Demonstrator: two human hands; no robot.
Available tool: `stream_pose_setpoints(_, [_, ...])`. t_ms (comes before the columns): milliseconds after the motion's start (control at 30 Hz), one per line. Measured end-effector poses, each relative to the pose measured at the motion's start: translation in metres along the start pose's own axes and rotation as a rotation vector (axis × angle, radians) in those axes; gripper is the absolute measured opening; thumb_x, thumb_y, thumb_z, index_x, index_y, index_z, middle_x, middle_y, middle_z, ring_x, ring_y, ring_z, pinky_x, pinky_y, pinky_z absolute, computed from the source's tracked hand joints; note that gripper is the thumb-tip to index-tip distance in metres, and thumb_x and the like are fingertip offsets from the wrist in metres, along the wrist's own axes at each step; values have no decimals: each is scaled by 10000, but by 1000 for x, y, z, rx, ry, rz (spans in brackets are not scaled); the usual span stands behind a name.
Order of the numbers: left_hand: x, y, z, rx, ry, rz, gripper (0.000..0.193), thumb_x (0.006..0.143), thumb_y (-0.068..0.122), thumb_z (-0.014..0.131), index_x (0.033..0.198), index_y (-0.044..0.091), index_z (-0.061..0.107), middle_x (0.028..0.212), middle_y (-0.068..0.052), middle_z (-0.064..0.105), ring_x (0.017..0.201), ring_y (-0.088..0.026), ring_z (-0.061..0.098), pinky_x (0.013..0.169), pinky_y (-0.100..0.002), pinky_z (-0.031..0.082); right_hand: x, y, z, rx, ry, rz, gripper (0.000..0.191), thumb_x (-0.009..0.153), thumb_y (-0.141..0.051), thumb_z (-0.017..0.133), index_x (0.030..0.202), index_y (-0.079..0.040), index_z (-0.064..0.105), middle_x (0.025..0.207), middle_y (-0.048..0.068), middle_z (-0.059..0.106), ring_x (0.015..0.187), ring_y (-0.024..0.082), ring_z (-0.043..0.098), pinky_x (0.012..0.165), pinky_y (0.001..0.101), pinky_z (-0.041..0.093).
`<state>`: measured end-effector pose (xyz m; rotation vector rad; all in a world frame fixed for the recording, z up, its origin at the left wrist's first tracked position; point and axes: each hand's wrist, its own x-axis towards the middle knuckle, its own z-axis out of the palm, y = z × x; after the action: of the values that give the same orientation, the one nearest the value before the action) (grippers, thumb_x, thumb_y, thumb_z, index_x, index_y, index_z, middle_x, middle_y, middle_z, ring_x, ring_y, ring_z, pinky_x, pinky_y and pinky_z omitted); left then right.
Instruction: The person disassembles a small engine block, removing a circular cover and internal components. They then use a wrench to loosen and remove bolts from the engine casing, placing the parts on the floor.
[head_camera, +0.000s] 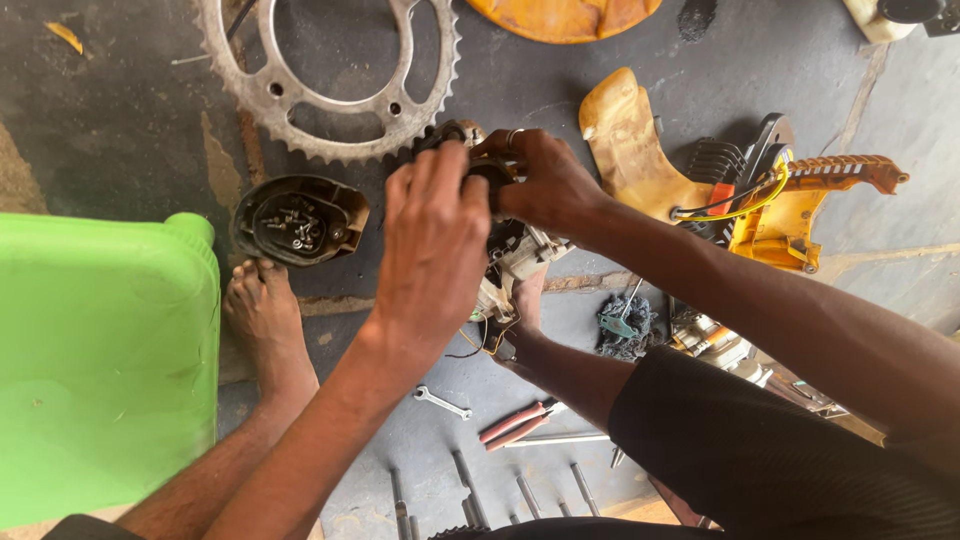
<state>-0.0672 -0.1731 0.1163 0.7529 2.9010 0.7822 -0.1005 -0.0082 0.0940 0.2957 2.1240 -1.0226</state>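
Both hands (480, 200) gripping a black, possibly metal part (452, 135), toothed steel sprocket (330, 75) beside

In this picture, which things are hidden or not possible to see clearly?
Head view:
- The dark part: mostly covered by the left hand and right hand, so its shape is unclear.
- The small engine: hidden behind the left hand.
- Screws in the black cover: too small to count.
- The sprocket and green plastic container: cut off by edges.
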Motion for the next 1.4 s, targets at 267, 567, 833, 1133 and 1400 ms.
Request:
stream_pose_setpoints(267, [-8, 4, -6, 27, -29, 7, 219, 847, -14, 709, 1034, -126, 732, 1112, -169, 590, 1045, -259, 595, 984, -428, 479, -3, 3, -3, 34, -5, -46, 524, 710, -99, 776, 1225, -38, 703, 1109, 116, 786, 1049, 165, 750, 907, 296, 584])
stream_pose_setpoints(567, [-3, 4, -6, -108, 71, 18, 234, 850, -35, 707, 1073, -94, 744, 1129, -152, 603, 1087, -254, 608, 1009, -452, 480, -1, 7, -2, 1, 1, -83, 532, 698, -82, 767, 1223, -34, 698, 1128, 124, 776, 1068, 171, 740, 948, 292, 567])
stream_pose_setpoints(833, [-9, 5, 1, -66, 34, -39, 144, 908, -13, 719, 1023, -98, 732, 1082, -153, 597, 1038, -261, 611, 984, -455, 496, -2, 7, -3, 15, -18, -58, 590, 666, -79, 798, 1243, -35, 679, 1104, 120, 775, 1019, 174, 753, 922, 288, 580])
stream_pose_setpoints(1133, [-3, 2, -3, -236, -16, -127, 226, 892, 28, 726, 1070, -112, 736, 1077, -161, 585, 1015, -271, 590, 913, -454, 482, 1, 16, -2, 0, 8, -127, 596, 679, -65, 789, 1263, -12, 680, 1143, 151, 766, 1092, 205, 742, 961, 305, 576])
stream_pose_setpoints(1400, [-3, 7, -5, -101, -49, -57, 195, 892, 8, 710, 1034, -122, 733, 1096, -197, 590, 1021, -274, 601, 951, -471, 485, 1, 14, -1, -23, 4, -45, 629, 678, -160, 860, 1267, -42, 675, 1136, 133, 772, 1063, 195, 753, 951, 297, 577])
